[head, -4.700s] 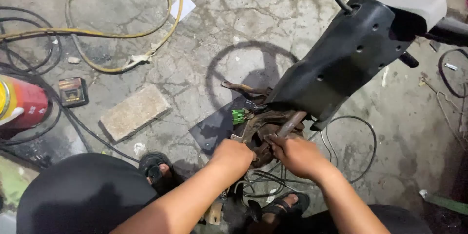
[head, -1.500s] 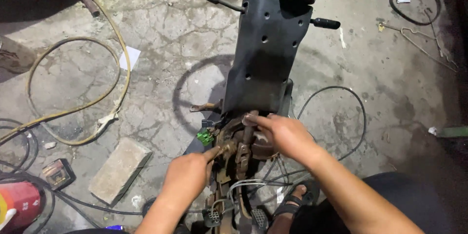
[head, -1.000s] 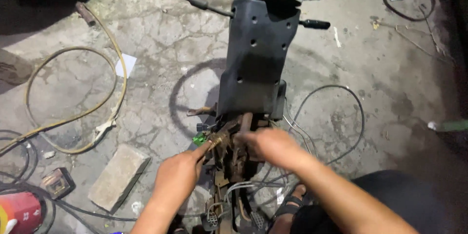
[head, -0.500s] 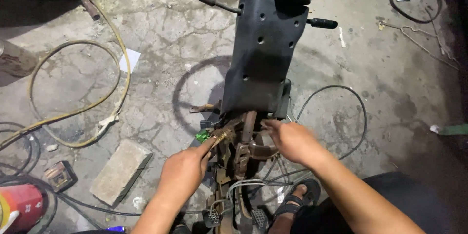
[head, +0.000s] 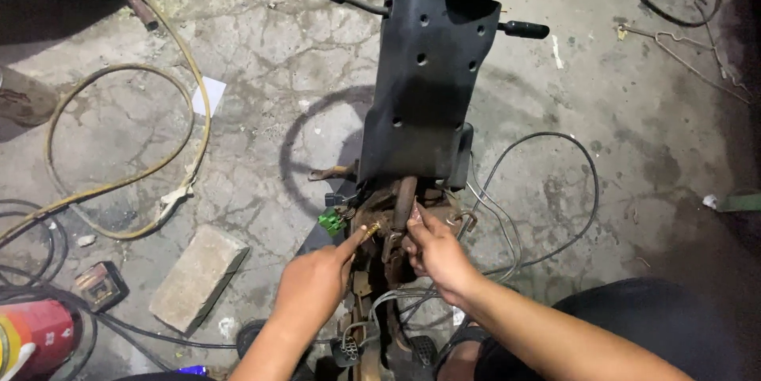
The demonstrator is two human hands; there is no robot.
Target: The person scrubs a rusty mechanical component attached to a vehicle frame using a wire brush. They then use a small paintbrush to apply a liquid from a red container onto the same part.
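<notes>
Hands meet at frame centre on a rusty scooter frame: left hand pinches a brass-tipped tool, right hand grips a rusty bracket. Green connector sits just left; a red canister with a yellow label lies lower left.

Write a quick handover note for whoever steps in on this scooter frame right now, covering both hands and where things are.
Left hand: fingertips pinch a small brass-coloured fitting at the rusty frame.
Right hand: fingers rest on the frame beside it.
The dark leg shield stands upright ahead; a green connector hangs on the left, grey cables loop right.
Done or left: cannot tell whether the fitting is going in or coming out.
</notes>
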